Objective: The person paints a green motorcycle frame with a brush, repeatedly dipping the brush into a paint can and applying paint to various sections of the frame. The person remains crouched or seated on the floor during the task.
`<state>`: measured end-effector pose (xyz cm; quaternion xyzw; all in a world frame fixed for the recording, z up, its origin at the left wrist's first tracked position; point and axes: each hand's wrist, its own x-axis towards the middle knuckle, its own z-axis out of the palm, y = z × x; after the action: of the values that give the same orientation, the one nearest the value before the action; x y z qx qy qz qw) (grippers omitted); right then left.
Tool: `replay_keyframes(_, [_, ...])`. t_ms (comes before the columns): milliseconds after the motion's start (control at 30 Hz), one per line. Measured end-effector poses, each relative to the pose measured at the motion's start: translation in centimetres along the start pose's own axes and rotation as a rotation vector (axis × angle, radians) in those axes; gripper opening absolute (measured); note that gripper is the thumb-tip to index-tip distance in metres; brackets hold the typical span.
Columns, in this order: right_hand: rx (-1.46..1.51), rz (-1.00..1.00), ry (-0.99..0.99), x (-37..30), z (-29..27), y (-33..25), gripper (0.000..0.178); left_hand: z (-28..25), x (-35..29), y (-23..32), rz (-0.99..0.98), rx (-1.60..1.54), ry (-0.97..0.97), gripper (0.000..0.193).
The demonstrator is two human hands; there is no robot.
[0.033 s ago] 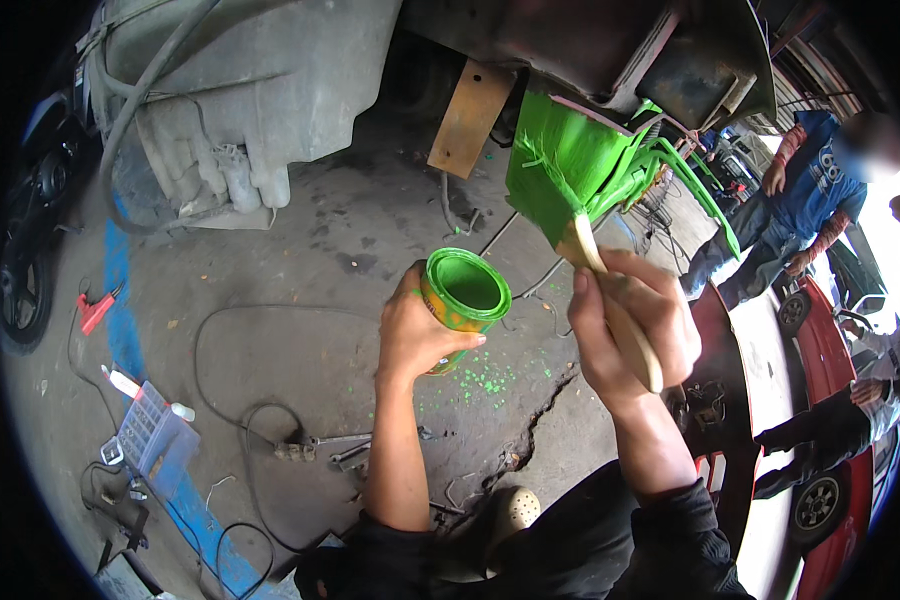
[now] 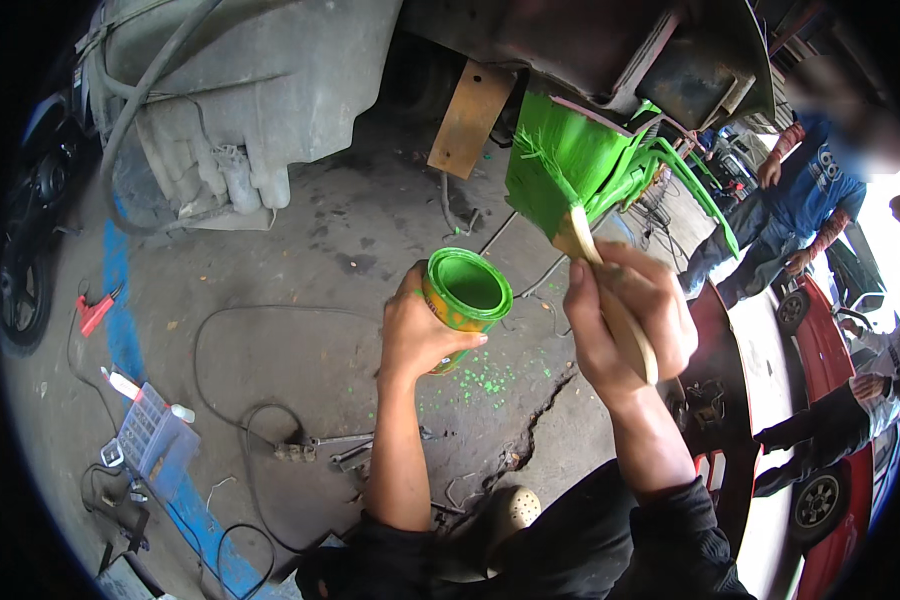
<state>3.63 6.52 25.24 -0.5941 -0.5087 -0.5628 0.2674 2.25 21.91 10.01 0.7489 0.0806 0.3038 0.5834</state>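
My left hand (image 2: pixel 417 325) is wrapped round a paint can (image 2: pixel 448 318) with green paint coating its rim and inside. The can tilts a little and hangs above the floor. In my right hand (image 2: pixel 638 315) is a paintbrush (image 2: pixel 625 335) with a pale wooden handle, gripped between thumb and fingers. Its bristles are loaded with green and lie against a bright green painted part (image 2: pixel 580 150) under the vehicle body. Where bristles end and painted surface begins is hard to make out.
A grey plastic tank (image 2: pixel 260 90) and a brown metal plate (image 2: pixel 472 118) hang overhead. Green drops spot the concrete floor (image 2: pixel 320 250). Wrenches (image 2: pixel 355 450), cables and a clear parts case (image 2: pixel 160 430) lie at left. A person in a blue shirt (image 2: pixel 830 175) stands right, near a red car (image 2: pixel 825 480).
The brush and my right hand have shifted very slightly, and the bristle tips sit a touch higher on the green part. My left hand and the can have barely moved.
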Motion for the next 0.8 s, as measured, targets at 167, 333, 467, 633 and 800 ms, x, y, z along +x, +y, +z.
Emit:
replay_keyframes(167, [-0.003, 0.012, -0.003, 0.9, 1.8, -0.3, 0.025, 0.2, 0.4, -0.1, 0.003, -0.006, -0.024, 0.085])
replay_keyframes(333, [-0.024, 0.004, 0.067, 1.1, 2.6, 0.3, 0.022, 1.1, 0.5, 0.5, 0.026, -0.035, -0.038, 0.087])
replay_keyframes(467, [-0.075, 0.013, 0.084, 1.0, 1.7, 0.2, 0.022, 2.0, 0.7, 0.1, 0.034, -0.045, -0.06, 0.088])
replay_keyframes(633, [-0.206, 0.053, 0.049, 0.3, -0.7, -0.3, 0.024, 2.6, 0.8, -0.1, 0.034, -0.05, -0.066, 0.091])
replay_keyframes(800, [-0.134, 0.007, -0.019, 0.2, -1.8, -1.8, 0.028, 3.1, 0.7, -0.4, 0.044, -0.07, -0.018, 0.09])
